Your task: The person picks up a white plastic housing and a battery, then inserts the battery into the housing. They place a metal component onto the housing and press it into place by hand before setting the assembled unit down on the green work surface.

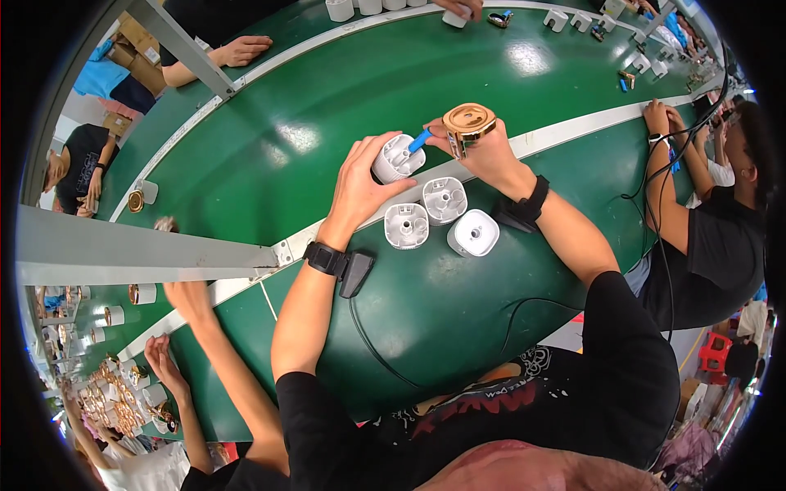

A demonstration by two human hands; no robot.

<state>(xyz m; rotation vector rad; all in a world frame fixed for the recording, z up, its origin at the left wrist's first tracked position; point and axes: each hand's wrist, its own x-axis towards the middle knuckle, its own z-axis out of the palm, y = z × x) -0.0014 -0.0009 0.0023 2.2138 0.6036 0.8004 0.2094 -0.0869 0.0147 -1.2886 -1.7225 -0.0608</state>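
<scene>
The left hand clasps a white moulded plastic housing on the green conveyor belt. The right hand pinches a blue-handled tool into it, gripping a round gold-coloured metal cap just above.

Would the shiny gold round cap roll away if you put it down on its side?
Probably yes. The shiny gold round cap, held in the right hand, looks like a short cylinder, so on its side it could roll across the smooth green table. Set flat, it should sit still. Its glossy surface might feel slippery, and it looks hollow, so likely light.
</scene>
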